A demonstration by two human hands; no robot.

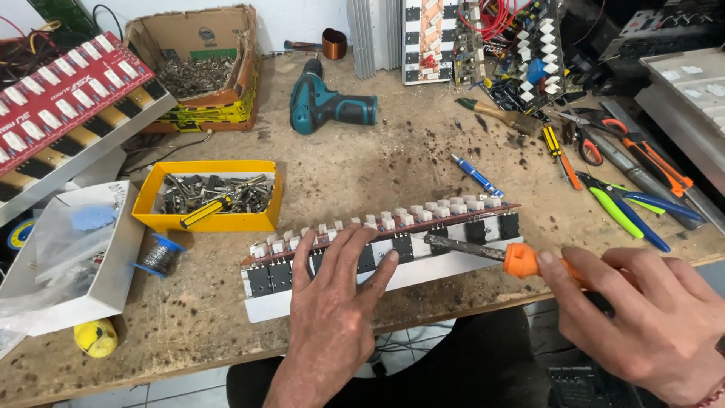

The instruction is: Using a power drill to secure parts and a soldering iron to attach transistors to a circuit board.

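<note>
Right hand [642, 317], grip closed around the orange-collared, dark-handled soldering iron [498, 255]. Long axis of the iron nearly level, slightly raised toward its far end, metal tip pointing away from the grip to the left and resting over the long circuit board with a red strip, white blocks and black transistors on a pale aluminium bar [393, 242]. Board lying just beyond the grip, long axis running from lower left up to upper right across the worn wooden surface [362, 159].

Left hand [332, 302], left of the grip, flat and spread wide, holding nothing, fingers pressing down on the board's middle.

Beyond the board, a blue pen [476, 175] lying slantwise. Farther up from the grip, green-handled pliers [615, 208], orange-handled cutters [642, 155] and a yellow-and-black screwdriver [560, 155], all with handles slanting toward the grip's side. Well beyond, a teal cordless drill [325, 106] on its side.

Far left of the grip, a yellow rectangular plastic tray of metal hardware [208, 198] with a yellow-handled screwdriver in it, and just below it a blue spool of solder wire [158, 257]. Farther still, an open brown cardboard box of metal screws [200, 64] with an oval dark label on its back flap, sitting on yellow flat packages [215, 112]. At the left edge, a white cardboard box with clear plastic bags [72, 257], and a yellow ball [96, 337] near the surface's near edge.
</note>
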